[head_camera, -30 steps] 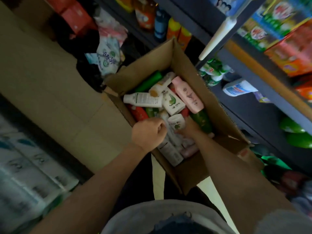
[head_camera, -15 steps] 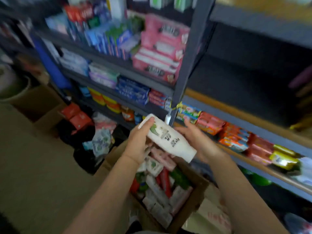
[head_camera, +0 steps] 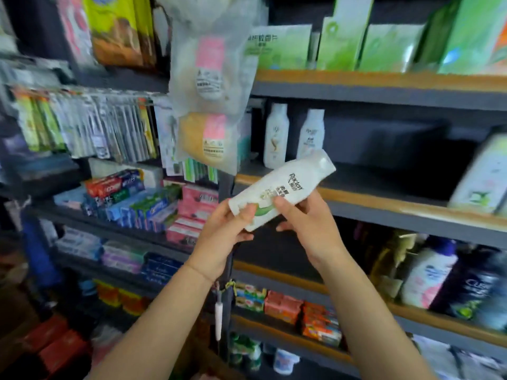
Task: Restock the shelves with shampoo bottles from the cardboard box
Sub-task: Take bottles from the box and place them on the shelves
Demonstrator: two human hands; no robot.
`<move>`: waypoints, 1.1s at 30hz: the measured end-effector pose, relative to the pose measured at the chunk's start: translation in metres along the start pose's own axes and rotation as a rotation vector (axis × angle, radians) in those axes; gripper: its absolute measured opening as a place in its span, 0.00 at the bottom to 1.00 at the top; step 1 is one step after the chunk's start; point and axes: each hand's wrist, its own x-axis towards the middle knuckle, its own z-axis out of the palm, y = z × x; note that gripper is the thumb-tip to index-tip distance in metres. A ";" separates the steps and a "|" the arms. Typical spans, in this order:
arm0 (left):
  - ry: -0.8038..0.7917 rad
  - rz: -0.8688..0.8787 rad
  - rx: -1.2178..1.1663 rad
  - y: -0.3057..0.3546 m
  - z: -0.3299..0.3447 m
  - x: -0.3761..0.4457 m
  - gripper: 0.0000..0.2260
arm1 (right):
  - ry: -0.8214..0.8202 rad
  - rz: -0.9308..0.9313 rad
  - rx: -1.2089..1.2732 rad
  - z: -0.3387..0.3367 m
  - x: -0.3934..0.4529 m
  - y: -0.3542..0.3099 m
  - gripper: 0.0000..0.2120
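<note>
A white shampoo bottle (head_camera: 285, 187) with a green leaf print and dark lettering is held tilted in front of the shelves, its cap up and to the right. My left hand (head_camera: 222, 237) pinches its bottom end. My right hand (head_camera: 310, 223) grips its middle from below. Behind it, a dark shelf (head_camera: 384, 198) with a wooden front edge carries two upright white bottles (head_camera: 293, 135) at its left end. The cardboard box is out of view.
A dark metal upright (head_camera: 227, 264) divides the shelving. Toothpaste boxes (head_camera: 129, 198) and hanging packs (head_camera: 211, 100) fill the left bay. Another white bottle (head_camera: 482, 176) stands at the shelf's right end. Bottles (head_camera: 428, 275) and soap packs (head_camera: 288, 305) sit on the lower shelves.
Both hands have lifted the white bottle out of the box and up to shelf height. The bottle has turned so its cap points up and right. The view has risen off the box.
</note>
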 end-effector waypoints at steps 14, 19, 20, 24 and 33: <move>-0.139 0.279 1.273 -0.013 0.035 0.101 0.29 | 0.133 -0.099 -0.639 -0.082 0.134 -0.002 0.18; -0.072 0.383 1.170 -0.022 0.033 0.112 0.25 | 0.164 0.079 -0.576 -0.086 0.181 0.011 0.14; -0.070 0.397 1.166 -0.024 0.032 0.114 0.25 | 0.169 0.098 -0.585 -0.086 0.189 0.012 0.14; -0.049 0.440 1.162 -0.033 0.030 0.112 0.27 | 0.199 0.130 -0.626 -0.091 0.213 0.017 0.19; -0.032 0.448 1.184 -0.042 0.030 0.114 0.28 | 0.265 0.106 -0.645 -0.097 0.227 0.030 0.20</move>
